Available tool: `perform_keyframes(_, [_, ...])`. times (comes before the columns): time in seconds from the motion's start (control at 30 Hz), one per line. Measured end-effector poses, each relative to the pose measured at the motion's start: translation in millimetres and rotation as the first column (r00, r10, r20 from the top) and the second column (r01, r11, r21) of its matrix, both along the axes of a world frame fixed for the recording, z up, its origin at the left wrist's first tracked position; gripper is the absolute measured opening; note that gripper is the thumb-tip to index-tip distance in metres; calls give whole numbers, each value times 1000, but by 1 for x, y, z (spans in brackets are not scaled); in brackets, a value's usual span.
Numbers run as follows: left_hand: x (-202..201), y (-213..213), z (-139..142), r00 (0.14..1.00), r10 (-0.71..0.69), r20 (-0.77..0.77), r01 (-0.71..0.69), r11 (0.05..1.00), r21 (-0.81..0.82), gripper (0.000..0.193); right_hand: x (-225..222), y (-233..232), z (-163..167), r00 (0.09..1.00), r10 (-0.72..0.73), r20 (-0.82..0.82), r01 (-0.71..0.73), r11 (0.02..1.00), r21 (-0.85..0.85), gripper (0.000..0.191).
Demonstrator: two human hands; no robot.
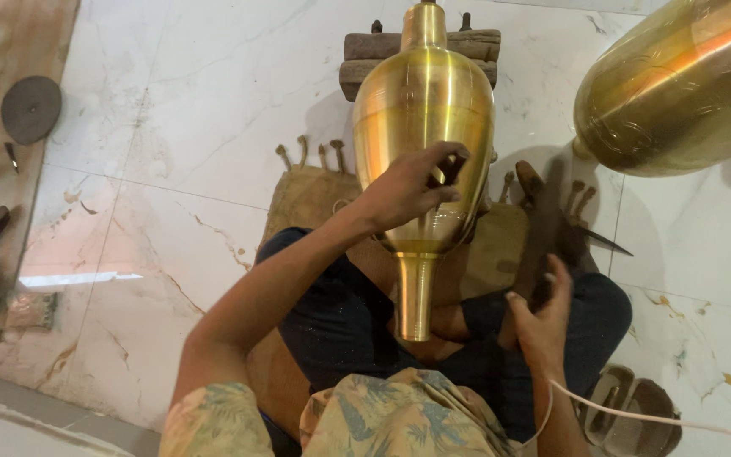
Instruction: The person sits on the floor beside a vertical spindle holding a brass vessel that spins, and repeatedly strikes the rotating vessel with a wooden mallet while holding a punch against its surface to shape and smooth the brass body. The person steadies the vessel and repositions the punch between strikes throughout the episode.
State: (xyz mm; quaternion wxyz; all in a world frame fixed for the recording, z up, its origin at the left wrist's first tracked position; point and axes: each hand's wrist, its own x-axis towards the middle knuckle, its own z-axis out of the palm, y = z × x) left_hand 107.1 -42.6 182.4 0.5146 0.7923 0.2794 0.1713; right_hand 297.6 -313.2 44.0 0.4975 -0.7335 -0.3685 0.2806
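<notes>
Vessel: tall brass vase-shaped vessel point(423, 127), polished, lying along the seated lap, narrow stem toward the body, far end resting on a wooden block point(420, 52) on the marble floor point(171, 152).
Left hand: left hand point(408, 190) laid over the swollen belly of the vessel, fingers curled about a small dark tool point(448, 169); grip clenched on that tool, tip pressed to the brass.
Right hand: right hand point(543, 317) beside the right knee, fingers wrapped round the handle of a long dark metal tool point(552, 228) whose pointed end lies out over the floor; grip closed on it.
Support: burlap mat point(306, 199) with fringed edge spread under the legs, touching the wooden block.
Surroundings: second brass vessel point(678, 85) at the upper right edge of the floor, apart from the first; dark round disc point(31, 108) at the left edge; pair of sandals point(632, 415) near the lower right corner; pale cord point(636, 415) running off the right wrist.
Technique, as judged: best kept steady by cradling the stem between the thighs and the far end on the block; small tool to be held flat to the curve with even pressure, so that the polished surface takes no stray scratch.
Risk, as judged: round belly apt to roll if the left hand lifts.
</notes>
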Motion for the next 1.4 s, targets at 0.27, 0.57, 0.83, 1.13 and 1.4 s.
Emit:
perform_keyframes(0.27, [-4, 1, 0, 993, -121, -2, 120, 988, 100, 48, 16, 37, 105, 880, 334, 338, -163, 880, -447, 96])
perform_keyframes(0.57, [-2, 2, -4, 988, -146, -43, 152, 973, 171, 45, 43, 65, 145, 975, 174, 140, -163, 983, -81, 74])
perform_keyframes(0.83, [22, 23, -5, 864, -480, -154, 504, 829, 242, 43, 21, 24, 102, 809, 263, 525, -82, 936, -343, 76])
perform_keyframes(1.13, [44, 32, -3, 595, -766, -243, 803, 576, 153, 34, -53, -17, 33, 972, -204, 112, 213, 975, -65, 51])
perform_keyframes(1.4, [36, 33, -4, 671, -709, -218, 739, 662, 123, 40, -41, -17, 45, 985, -167, 52, 172, 979, -113, 55])
